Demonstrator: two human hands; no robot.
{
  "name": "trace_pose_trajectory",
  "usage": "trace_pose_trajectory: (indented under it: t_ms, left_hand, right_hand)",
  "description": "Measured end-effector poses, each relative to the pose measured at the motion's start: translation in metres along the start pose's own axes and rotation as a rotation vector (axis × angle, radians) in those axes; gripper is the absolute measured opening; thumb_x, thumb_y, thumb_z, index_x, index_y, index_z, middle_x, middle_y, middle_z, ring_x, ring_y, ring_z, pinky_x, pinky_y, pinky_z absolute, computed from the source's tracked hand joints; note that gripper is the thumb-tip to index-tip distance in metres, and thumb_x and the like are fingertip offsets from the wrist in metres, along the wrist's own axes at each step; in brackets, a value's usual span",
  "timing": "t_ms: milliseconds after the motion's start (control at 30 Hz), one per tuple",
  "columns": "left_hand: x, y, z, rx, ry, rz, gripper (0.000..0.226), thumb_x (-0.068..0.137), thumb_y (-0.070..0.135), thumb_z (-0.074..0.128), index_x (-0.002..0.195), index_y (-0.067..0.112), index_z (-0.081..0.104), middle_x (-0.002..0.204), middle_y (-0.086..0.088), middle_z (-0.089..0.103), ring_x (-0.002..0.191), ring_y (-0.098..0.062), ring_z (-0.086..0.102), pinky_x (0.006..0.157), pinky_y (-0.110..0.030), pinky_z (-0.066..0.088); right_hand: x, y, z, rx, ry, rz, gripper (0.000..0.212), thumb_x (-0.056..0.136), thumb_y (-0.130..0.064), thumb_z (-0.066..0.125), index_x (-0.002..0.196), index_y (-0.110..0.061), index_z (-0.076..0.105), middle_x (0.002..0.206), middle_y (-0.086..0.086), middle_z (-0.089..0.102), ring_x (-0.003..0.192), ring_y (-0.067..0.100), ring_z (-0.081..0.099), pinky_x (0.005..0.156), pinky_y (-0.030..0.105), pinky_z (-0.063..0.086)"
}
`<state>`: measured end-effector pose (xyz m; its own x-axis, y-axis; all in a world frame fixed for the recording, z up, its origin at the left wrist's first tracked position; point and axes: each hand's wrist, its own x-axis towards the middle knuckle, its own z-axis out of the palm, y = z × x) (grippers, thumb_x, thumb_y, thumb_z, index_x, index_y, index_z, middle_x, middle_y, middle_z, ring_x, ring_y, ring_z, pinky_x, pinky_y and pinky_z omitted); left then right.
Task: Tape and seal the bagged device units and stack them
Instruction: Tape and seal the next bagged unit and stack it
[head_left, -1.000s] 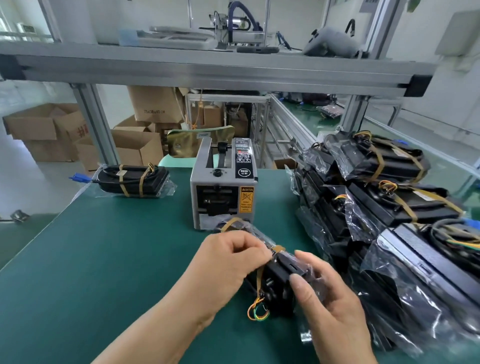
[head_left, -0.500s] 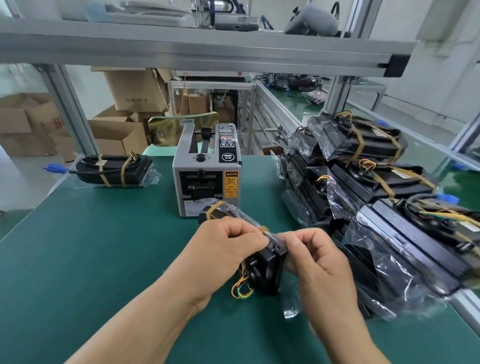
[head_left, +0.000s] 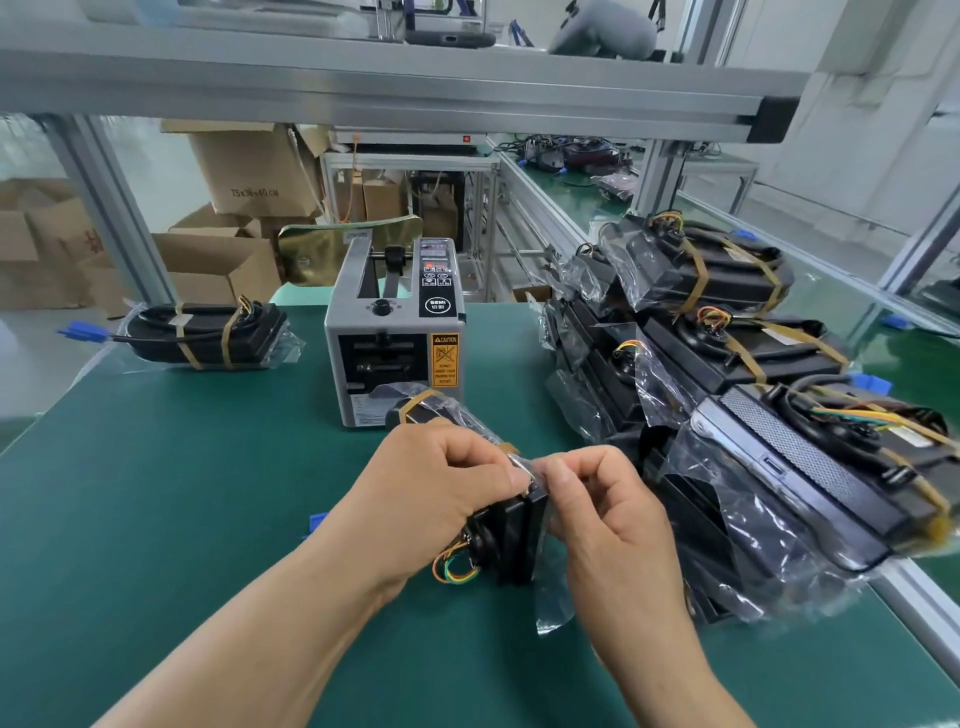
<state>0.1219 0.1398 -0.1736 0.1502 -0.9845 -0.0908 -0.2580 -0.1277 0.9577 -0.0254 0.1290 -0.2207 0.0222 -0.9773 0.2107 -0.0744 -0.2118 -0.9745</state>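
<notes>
Standing on edge just in front of the tape dispenser (head_left: 395, 332), the bagged unit (head_left: 511, 525) rests on the green mat (head_left: 156, 493), with its colored wires poking out on the side away from the pile. The left hand (head_left: 431, 499) is curled over its top, fingers wrapped round the unit, likely to steady it upright and hold the loose film taut. The right hand (head_left: 608, 519) meets it there, thumb and fingers pinching the clear bag flap at the unit's top edge. That looks like folding the mouth over so tape can close it. Whether a strip of tape is already between the fingers is too hard to tell. Slack bag trails down below the right hand.

To the right of the dispenser a pile of bagged units (head_left: 717, 275) leans together, probably waiting within reach. To the dispenser's left 1 banded unit (head_left: 208, 335) lies flat alone in its bag, seemingly the start of the finished stack. Cardboard boxes (head_left: 249, 171) sit behind the dispenser, beyond the bench.
</notes>
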Motion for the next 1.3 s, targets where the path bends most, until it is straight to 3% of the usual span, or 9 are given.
trace_pose_trajectory:
  t_ms: [233, 300, 467, 633, 833, 933, 1033, 1167, 1300]
  left_hand:
    - [0.002, 0.0, -0.004, 0.105, -0.01, 0.02, 0.01, 0.076, 0.029, 0.08, 0.07, 0.023, 0.075, 0.075, 0.004, 0.075, 0.078, -0.015, 0.071, 0.073, -0.025, 0.054]
    - [0.003, 0.0, -0.005, 0.125, -0.017, 0.028, 0.01, 0.076, 0.029, 0.08, 0.07, 0.024, 0.075, 0.075, 0.004, 0.074, 0.075, -0.014, 0.07, 0.073, -0.026, 0.054]
    - [0.003, -0.001, -0.004, 0.17, 0.0, 0.061, 0.012, 0.076, 0.033, 0.081, 0.07, 0.026, 0.074, 0.068, 0.003, 0.071, 0.06, -0.012, 0.062, 0.069, -0.03, 0.053]
    - [0.001, -0.003, -0.003, 0.254, 0.037, 0.106, 0.01, 0.075, 0.037, 0.079, 0.071, 0.032, 0.071, 0.05, 0.015, 0.054, 0.044, -0.001, 0.042, 0.053, -0.022, 0.039]
    - [0.002, -0.012, 0.005, 0.186, 0.164, 0.061, 0.027, 0.06, 0.049, 0.073, 0.078, 0.034, 0.06, 0.055, 0.021, 0.052, 0.047, 0.001, 0.044, 0.055, -0.025, 0.039]
    - [0.006, -0.016, 0.005, 0.184, 0.194, 0.078, 0.02, 0.07, 0.044, 0.076, 0.081, 0.041, 0.059, 0.052, 0.019, 0.049, 0.045, 0.0, 0.043, 0.054, -0.026, 0.039]
    - [0.008, -0.018, 0.003, 0.183, 0.17, 0.105, 0.021, 0.069, 0.049, 0.077, 0.081, 0.041, 0.061, 0.054, 0.018, 0.049, 0.046, 0.001, 0.044, 0.054, -0.025, 0.038]
    - [0.008, -0.018, -0.001, 0.244, 0.089, 0.13, 0.05, 0.045, 0.069, 0.07, 0.084, 0.04, 0.058, 0.063, 0.023, 0.05, 0.053, 0.003, 0.046, 0.055, -0.02, 0.038]
    - [0.013, -0.01, -0.013, 0.325, -0.025, 0.129, 0.046, 0.05, 0.06, 0.08, 0.084, 0.037, 0.058, 0.064, 0.022, 0.053, 0.051, 0.003, 0.046, 0.053, -0.016, 0.038]
  right_hand:
    - [-0.002, 0.0, 0.001, 0.009, -0.005, -0.002, 0.014, 0.095, -0.026, 0.061, 0.082, -0.024, 0.066, 0.075, -0.001, 0.071, 0.069, 0.017, 0.064, 0.066, 0.033, 0.053]
    - [-0.002, 0.0, 0.002, 0.013, -0.005, -0.004, 0.014, 0.095, -0.026, 0.061, 0.082, -0.024, 0.066, 0.076, -0.001, 0.071, 0.071, 0.019, 0.064, 0.066, 0.03, 0.053]
    - [-0.003, -0.002, 0.001, -0.003, -0.004, -0.028, 0.015, 0.095, -0.024, 0.061, 0.081, -0.027, 0.065, 0.068, -0.007, 0.068, 0.057, 0.001, 0.054, 0.054, 0.011, 0.043]
    - [-0.004, -0.003, 0.002, 0.017, -0.015, -0.027, 0.016, 0.095, -0.023, 0.061, 0.08, -0.026, 0.065, 0.055, -0.013, 0.058, 0.049, 0.0, 0.046, 0.049, 0.01, 0.036]
    - [-0.004, -0.004, 0.002, 0.029, -0.012, -0.031, 0.012, 0.093, -0.023, 0.061, 0.082, -0.026, 0.066, 0.063, -0.01, 0.065, 0.055, -0.001, 0.053, 0.053, 0.01, 0.042]
    - [-0.004, -0.003, 0.003, 0.015, -0.016, -0.034, 0.013, 0.094, -0.024, 0.062, 0.081, -0.027, 0.066, 0.062, -0.012, 0.064, 0.055, -0.002, 0.053, 0.053, 0.01, 0.041]
    - [-0.003, -0.001, 0.002, 0.008, -0.004, -0.034, 0.016, 0.095, -0.023, 0.063, 0.08, -0.026, 0.065, 0.061, -0.011, 0.063, 0.055, -0.001, 0.053, 0.053, 0.011, 0.041]
    - [-0.002, 0.001, 0.001, 0.018, -0.001, -0.014, 0.015, 0.095, -0.024, 0.062, 0.081, -0.026, 0.066, 0.064, -0.008, 0.065, 0.057, 0.003, 0.053, 0.053, 0.015, 0.043]
    - [-0.002, 0.001, 0.002, 0.019, 0.006, -0.005, 0.016, 0.096, -0.022, 0.061, 0.081, -0.024, 0.066, 0.068, -0.004, 0.068, 0.058, 0.006, 0.056, 0.054, 0.017, 0.046]
